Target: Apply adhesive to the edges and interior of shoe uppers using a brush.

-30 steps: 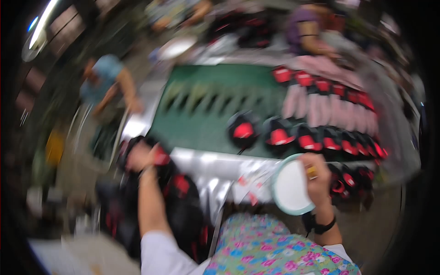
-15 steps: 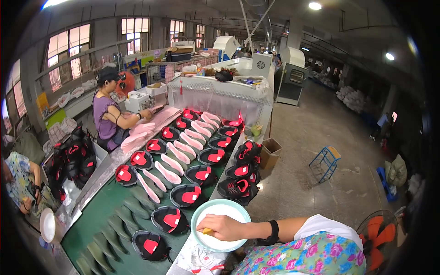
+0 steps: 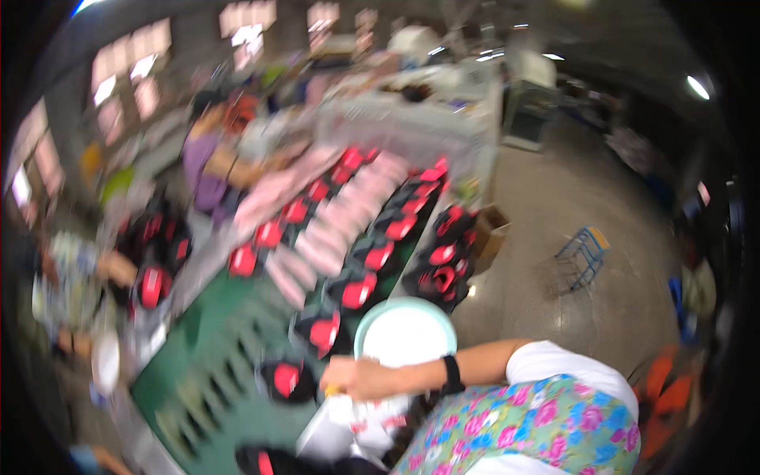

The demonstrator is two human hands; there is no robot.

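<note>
The picture is blurred by motion. My right hand (image 3: 360, 380) is closed on a small yellow piece (image 3: 332, 389), mostly hidden in the fingers. It is just outside the near left side of a pale green basin (image 3: 359, 336) of white liquid (image 3: 405, 332). Left of the hand, a black shoe upper with a red lining (image 3: 285, 380) lies on the green work surface (image 3: 198, 317). Another black and red upper (image 3: 261, 461) shows at the bottom edge; what supports it is hidden. My left hand does not show.
Rows of black and red uppers (image 3: 376, 255) flank pink insoles (image 3: 321, 241). More shoes (image 3: 443, 273) stand beside the basin. A co-worker in purple (image 3: 207, 170) is across the table; another (image 3: 67, 277) reaches to a shoe at left. A blue stool (image 3: 584, 257) stands on the floor.
My right hand has come out of the basin toward the near left with the yellow piece. The view has shifted and blurred. A black and red upper has appeared at the bottom edge.
</note>
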